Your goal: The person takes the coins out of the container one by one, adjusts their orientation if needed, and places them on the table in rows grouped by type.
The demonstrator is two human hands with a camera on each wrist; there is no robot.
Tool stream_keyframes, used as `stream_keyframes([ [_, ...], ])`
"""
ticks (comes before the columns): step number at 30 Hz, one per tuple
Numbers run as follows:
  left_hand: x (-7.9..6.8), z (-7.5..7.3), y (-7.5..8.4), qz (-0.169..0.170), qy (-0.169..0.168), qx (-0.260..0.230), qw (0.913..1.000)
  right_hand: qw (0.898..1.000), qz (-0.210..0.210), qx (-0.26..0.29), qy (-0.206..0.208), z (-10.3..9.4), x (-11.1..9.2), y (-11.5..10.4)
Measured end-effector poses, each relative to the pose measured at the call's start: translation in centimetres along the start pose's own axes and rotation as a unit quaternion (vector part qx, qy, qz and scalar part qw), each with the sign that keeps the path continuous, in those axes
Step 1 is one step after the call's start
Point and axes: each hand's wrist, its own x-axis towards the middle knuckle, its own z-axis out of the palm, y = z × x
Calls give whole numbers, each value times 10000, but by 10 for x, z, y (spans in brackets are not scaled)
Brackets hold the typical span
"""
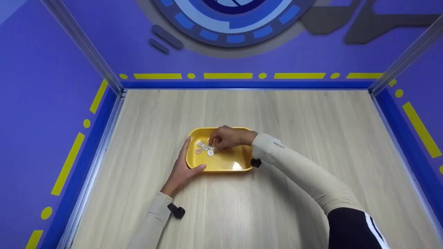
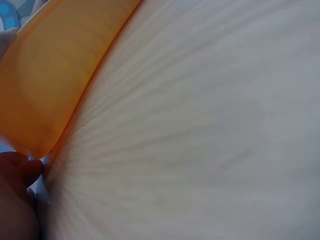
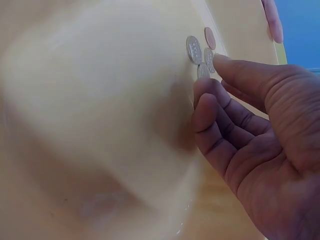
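Note:
A yellow rectangular tray (image 1: 228, 167) lies on the table, its orange-toned outer wall (image 2: 60, 65) filling the upper left of the left wrist view. My left hand (image 1: 182, 168) grips its left end, thumb over the front rim and fingers along the left side. Several silver coins (image 1: 210, 152) and a copper-coloured coin (image 1: 198, 151) lie in the tray's left half. Over them my right hand (image 1: 225, 137) reaches in with bent fingers. In the right wrist view its thumb tip is right at the coins (image 3: 194, 50); I cannot tell whether a coin is pinched.
A pale wood-grain table (image 1: 311, 114) surrounds the tray. Blue-purple panels with yellow markings, such as the back wall (image 1: 235, 65), stand behind and on both sides. A small black device (image 1: 177, 211) is strapped to the left wrist, another (image 1: 256, 162) to the right.

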Motion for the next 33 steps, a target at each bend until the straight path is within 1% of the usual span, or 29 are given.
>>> stream_keyframes([
  [3, 0, 0, 0, -39, -1, 13, 10000, 10000, 35, -56, 10, 2, 3, -2],
  [9, -1, 1, 0, -121, -57, 12, 9999, 9995, -83, -282, 98, 8, 8, -1],
  [15, -1, 0, -1, -63, -33, -13, 10000, 9990, -133, -388, 167, 9, 11, 0],
  [18, -2, -1, -1, -35, -11, -5, 10000, 9979, -282, -553, 162, 8, 13, 0],
  [21, 0, -2, 0, 75, -2, -76, 9999, 9964, -364, -750, 148, 7, 12, 0],
  [23, 0, -2, 1, 140, 5, -140, 9998, 9958, -299, -854, 97, 6, 12, 0],
  [25, 1, -2, 2, 173, 5, -181, 9997, 9956, -124, -924, 33, 6, 11, -2],
  [29, 1, -2, 2, 93, -23, -117, 9999, 9948, 176, -995, -82, 7, 10, -5],
  [31, 0, -2, 1, 44, -44, -72, 10000, 9940, 227, -1068, -98, 7, 9, -8],
  [33, -1, -2, 1, 18, -52, -50, 10000, 9914, 241, -1278, -128, 8, 8, -11],
])
